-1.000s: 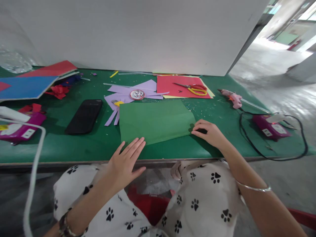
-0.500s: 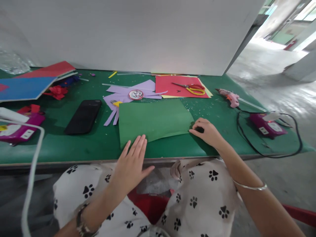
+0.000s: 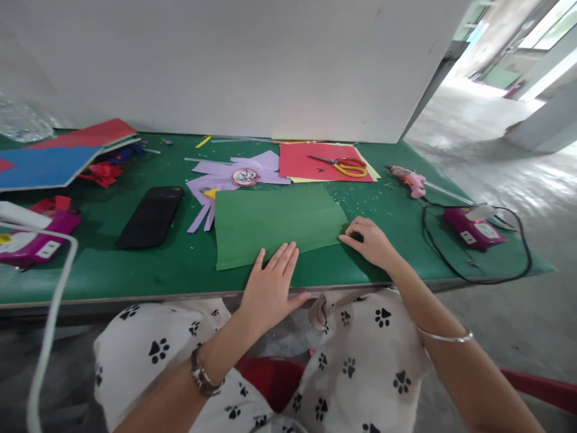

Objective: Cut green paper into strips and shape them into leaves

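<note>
A green sheet of paper (image 3: 274, 219) lies on the green tabletop in front of me, its near edge folded or slanting up to the right. My left hand (image 3: 273, 282) rests flat along that near edge, fingers stretched out and thumb spread. At the sheet's right corner, my right hand (image 3: 365, 240) pinches the paper between thumb and fingers. Just behind the sheet are purple paper strips (image 3: 265, 165) with a round patterned disc (image 3: 246, 176) on them. A yellow-tipped object (image 3: 210, 193) pokes out at the sheet's upper left.
Scissors (image 3: 347, 165) lie on red paper (image 3: 295, 161) at the back. To the right are a pink glue gun (image 3: 412, 181) and a purple power strip (image 3: 473, 228) with a black cord. A black phone (image 3: 151, 216), a second power strip (image 3: 49, 237) and blue-red boards (image 3: 49, 165) sit left.
My left hand has slid to the right along the near edge of the green paper. My right hand keeps its pinch at the right corner. The view has shifted slightly.
</note>
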Tool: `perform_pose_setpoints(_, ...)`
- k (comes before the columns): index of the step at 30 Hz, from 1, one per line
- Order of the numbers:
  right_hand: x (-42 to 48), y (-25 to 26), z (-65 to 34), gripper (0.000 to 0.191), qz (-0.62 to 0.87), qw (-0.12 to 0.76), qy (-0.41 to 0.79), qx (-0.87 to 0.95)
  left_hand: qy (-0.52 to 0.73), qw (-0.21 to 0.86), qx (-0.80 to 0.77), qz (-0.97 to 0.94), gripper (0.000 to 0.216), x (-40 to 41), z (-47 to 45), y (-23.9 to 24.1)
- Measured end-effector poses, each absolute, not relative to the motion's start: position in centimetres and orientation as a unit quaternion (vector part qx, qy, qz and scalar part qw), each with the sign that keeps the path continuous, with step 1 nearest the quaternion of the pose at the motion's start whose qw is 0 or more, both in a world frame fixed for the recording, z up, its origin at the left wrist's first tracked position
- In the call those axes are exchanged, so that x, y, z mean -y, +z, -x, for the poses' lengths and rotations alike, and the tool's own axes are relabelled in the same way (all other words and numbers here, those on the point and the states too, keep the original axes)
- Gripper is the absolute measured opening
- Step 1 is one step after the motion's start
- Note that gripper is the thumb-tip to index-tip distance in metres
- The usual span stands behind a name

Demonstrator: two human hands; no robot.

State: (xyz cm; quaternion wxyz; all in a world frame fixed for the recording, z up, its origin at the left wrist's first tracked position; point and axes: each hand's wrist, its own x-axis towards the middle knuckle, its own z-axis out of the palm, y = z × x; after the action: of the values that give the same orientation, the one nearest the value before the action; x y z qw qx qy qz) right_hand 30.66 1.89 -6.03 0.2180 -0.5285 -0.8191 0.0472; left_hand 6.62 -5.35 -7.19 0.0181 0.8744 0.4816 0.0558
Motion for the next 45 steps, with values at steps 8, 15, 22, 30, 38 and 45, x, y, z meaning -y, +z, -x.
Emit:
perform_pose_setpoints(8,0.6,-4.9,-28.3,0.031,0.572,0.162,-0.12,0.795,0.027,0.028,-0.497,-0.867,0.069,5.8,-5.7,-6.6)
perform_pose_setpoints(15,5.8,-6.4,-22.6,0.067,0.387,0.064,-0.066,0.918,0.041,0.019,-0.501,-0.864,0.068,6.0,-5.9,-7.0)
perform_pose_setpoints(22,5.3,-6.3,-23.3,0.071,0.437,0.049,-0.018,0.898,0.016,0.022,-0.499,-0.866,0.066,5.9,-6.0,-6.4)
perform_pose_setpoints(30,4.3,-6.4,-27.5,0.059,0.5,0.045,-0.036,0.864,0.026,0.016,-0.493,-0.87,0.065,5.7,-5.6,-6.7)
perform_pose_setpoints(38,3.6,-6.2,-30.6,0.056,0.557,0.049,-0.049,0.828,0.046,-0.036,-0.513,-0.856,0.061,6.8,-2.5,-7.4)
perform_pose_setpoints(45,3.6,-6.4,-30.7,0.059,0.559,0.055,-0.047,0.826,0.079,-0.091,-0.55,-0.827,0.061,9.2,1.4,-7.7)
